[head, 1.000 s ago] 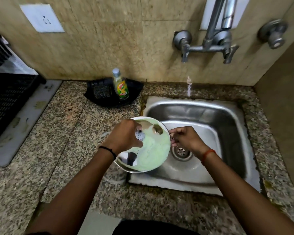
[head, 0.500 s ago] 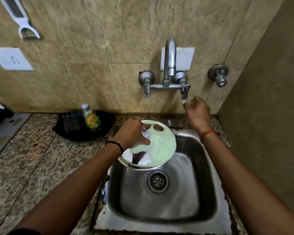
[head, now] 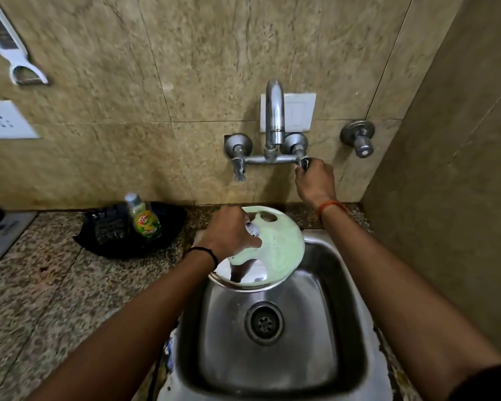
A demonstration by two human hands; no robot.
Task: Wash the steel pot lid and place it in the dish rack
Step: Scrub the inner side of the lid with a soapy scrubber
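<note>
Glossy steel lid (head: 275,250) under pale-green lather, brushed metal sink (head: 350,314), speckled granite counter (head: 55,285)

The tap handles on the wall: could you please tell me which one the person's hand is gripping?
The right hand grips the mixer's right-side handle, just right of the spout. The left-side handle and the separate valve further right are untouched.

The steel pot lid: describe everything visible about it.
The steel pot lid is a round, shiny metal disc with a raised rim. Pale green soapy foam covers most of its upper face; a bare patch near the lower edge shows reflections. A small whitish knob sits near its centre, partly hidden. The left hand grips it there, holding it roughly level, slightly tilted, above the back left corner of the sink. Nothing else touches it, and no water is falling on it.
</note>
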